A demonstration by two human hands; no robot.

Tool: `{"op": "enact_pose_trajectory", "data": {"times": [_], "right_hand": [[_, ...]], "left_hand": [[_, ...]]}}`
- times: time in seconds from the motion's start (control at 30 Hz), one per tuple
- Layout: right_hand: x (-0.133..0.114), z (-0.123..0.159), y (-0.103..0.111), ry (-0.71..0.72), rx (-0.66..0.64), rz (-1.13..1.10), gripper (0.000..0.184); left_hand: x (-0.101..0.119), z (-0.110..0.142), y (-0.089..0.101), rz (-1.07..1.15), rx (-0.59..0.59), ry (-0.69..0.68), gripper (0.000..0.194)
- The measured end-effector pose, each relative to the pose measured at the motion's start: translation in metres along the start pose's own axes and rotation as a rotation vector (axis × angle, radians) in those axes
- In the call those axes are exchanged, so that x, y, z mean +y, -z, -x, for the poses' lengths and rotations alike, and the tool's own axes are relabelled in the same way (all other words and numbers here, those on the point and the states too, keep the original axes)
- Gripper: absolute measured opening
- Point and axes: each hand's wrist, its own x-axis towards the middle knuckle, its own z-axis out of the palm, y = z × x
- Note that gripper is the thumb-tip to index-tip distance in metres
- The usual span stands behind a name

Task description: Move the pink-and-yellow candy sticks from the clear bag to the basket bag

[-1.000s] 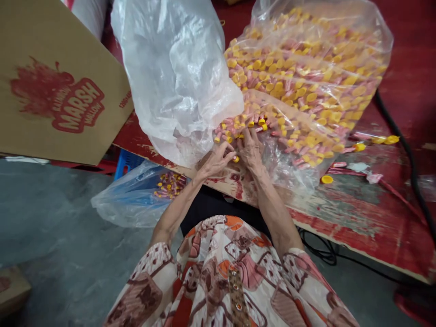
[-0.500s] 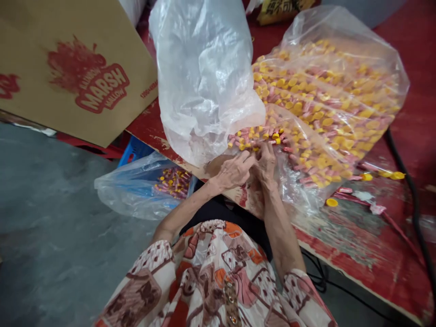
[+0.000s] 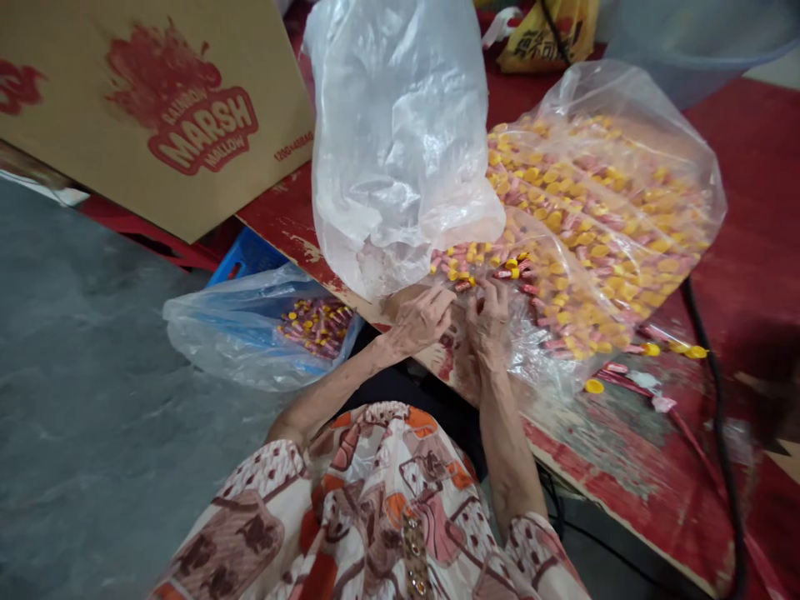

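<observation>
A big clear plastic bag (image 3: 625, 208) full of small pink pieces with yellow caps lies on the worn red table (image 3: 631, 450). My left hand (image 3: 418, 321) and my right hand (image 3: 487, 312) meet at the bag's open mouth, at the near edge of the pile. Both have their fingers curled and pinched on one pink piece with a yellow cap (image 3: 463, 284). A folded-up flap of empty clear plastic (image 3: 400, 142) stands just beyond my left hand.
A blue-tinted bag (image 3: 250, 329) holding several of the same capped pieces sits in a blue crate below the table's edge on the left. A brown "Marsh Mallow" carton (image 3: 156, 108) leans at upper left. Loose caps and wrappers (image 3: 625, 371) and a black cable (image 3: 712, 400) lie at right.
The view has shifted, so everything sits lower and further right. My hands have stayed together at the bag's mouth, fingers working on small pieces.
</observation>
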Motion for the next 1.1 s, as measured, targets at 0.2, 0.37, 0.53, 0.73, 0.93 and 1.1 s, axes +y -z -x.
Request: {"op": "enact_pose_trajectory", "data": {"times": [0.2, 0.37, 0.53, 0.73, 0.93, 1.1], "right_hand": [[-0.004, -0.02, 0.001, -0.014, -0.212, 0.157, 0.044], [0.005, -0.034, 0.007, 0.001, -0.258, 0.181, 0.027], [-0.001, -0.026, 0.008, -0.011, -0.195, 0.092, 0.027], [-0.027, 0.0, -0.001, -0.039, -0.044, -0.165, 0.065], [-0.034, 0.01, -0.01, 0.006, -0.085, -0.153, 0.066], [-0.032, 0.015, -0.01, -0.059, 0.04, -0.223, 0.052]], "left_hand": [[-0.006, 0.009, -0.007, -0.007, -0.094, 0.032, 0.035], [-0.006, 0.011, -0.005, 0.03, 0.005, 0.019, 0.035], [-0.018, 0.009, -0.008, 0.173, -0.08, 0.148, 0.025], [-0.074, 0.003, 0.024, 0.145, 0.192, 0.435, 0.048], [-0.129, -0.019, 0.063, 0.052, 0.121, 0.657, 0.038], [-0.134, -0.028, 0.072, 0.11, -0.119, 0.656, 0.024]]}}
